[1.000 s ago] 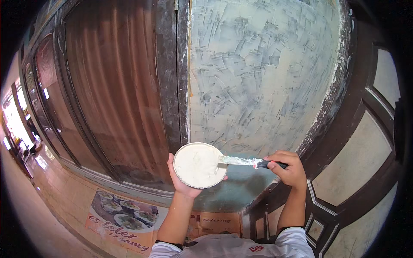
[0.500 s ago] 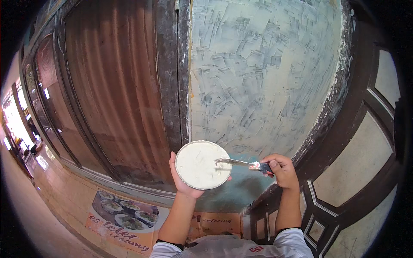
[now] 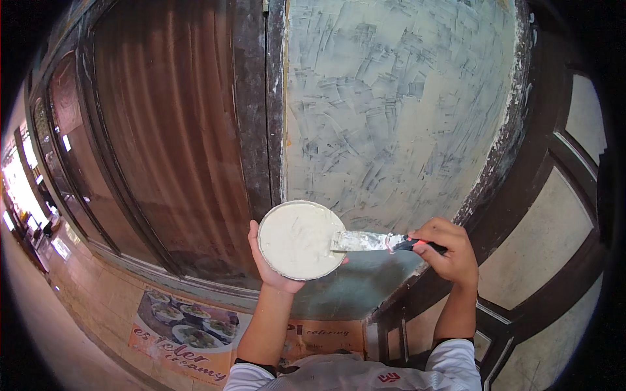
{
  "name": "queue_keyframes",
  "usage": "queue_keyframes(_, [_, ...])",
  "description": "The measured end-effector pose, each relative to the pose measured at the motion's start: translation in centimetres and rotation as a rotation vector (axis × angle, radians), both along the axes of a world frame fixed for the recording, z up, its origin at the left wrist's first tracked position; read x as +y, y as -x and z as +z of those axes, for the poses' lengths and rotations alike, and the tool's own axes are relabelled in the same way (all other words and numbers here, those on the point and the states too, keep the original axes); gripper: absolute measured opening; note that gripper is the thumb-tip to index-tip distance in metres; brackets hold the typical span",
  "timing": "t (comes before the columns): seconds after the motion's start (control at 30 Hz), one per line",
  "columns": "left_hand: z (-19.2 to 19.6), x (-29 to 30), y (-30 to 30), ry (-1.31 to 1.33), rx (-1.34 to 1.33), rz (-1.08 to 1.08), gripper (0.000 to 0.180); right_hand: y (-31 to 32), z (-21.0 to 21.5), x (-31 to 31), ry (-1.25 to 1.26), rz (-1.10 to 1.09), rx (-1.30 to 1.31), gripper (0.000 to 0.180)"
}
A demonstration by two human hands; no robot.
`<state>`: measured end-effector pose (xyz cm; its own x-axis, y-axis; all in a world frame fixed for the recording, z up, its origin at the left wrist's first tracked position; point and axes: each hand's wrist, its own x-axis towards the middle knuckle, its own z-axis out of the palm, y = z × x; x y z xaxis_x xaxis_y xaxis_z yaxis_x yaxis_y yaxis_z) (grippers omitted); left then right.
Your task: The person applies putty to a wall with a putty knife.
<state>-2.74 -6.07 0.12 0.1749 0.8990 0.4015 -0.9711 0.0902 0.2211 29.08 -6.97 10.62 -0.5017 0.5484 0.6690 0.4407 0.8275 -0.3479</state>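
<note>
My left hand (image 3: 279,281) grips a round tub (image 3: 262,251) from below and its left side, with fingertips showing at the right rim. Creamy white putty (image 3: 297,238) fills the tub nearly to the brim. A putty knife (image 3: 365,241) has its blade tip over the tub's right rim, at the putty, and white smears coat the flat of the blade. Its black and red handle is closed in my right hand (image 3: 450,251). Beyond the tub rises a wall panel (image 3: 398,117) covered in patchy whitish strokes over blue-green; its lowest strip is bare blue-green.
Dark wooden door panels (image 3: 515,260) stand close on the right. To the left is a window with a brown curtain (image 3: 163,130) behind glass in a dark frame. A printed banner (image 3: 186,332) lies on the tiled floor (image 3: 98,280) below.
My right hand has moved right and turned the putty knife, so its blade now shows flat instead of edge-on. The tub has shifted slightly up and left.
</note>
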Motion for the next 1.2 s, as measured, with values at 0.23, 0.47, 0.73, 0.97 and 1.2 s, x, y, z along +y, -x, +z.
queue_keyframes(0.23, [-0.5, 0.2, -0.3, 0.052, 0.023, 0.025, 0.092, 0.6, 0.4, 0.0, 0.012, 0.011, -0.071, 0.020])
queue_keyframes(0.47, [-0.6, 0.1, -0.2, 0.038, 0.036, 0.000, 0.095, -0.3, 0.6, 0.1, -0.004, 0.006, -0.049, 0.023])
queue_keyframes(0.73, [0.8, -0.1, -0.7, -0.034, 0.035, -0.067, 0.095, 0.7, -0.7, 0.5, -0.134, -0.050, 0.072, 0.035])
queue_keyframes(0.97, [2.0, 0.1, -1.1, 0.022, 0.094, -0.016, 0.103, 2.4, -1.3, 1.1, -0.228, -0.028, 0.167, 0.022])
queue_keyframes(1.2, [2.5, 0.2, -1.9, -0.008, 0.089, -0.026, 0.107, 2.4, -3.6, 4.0, 0.840, 0.211, 0.639, 0.038])
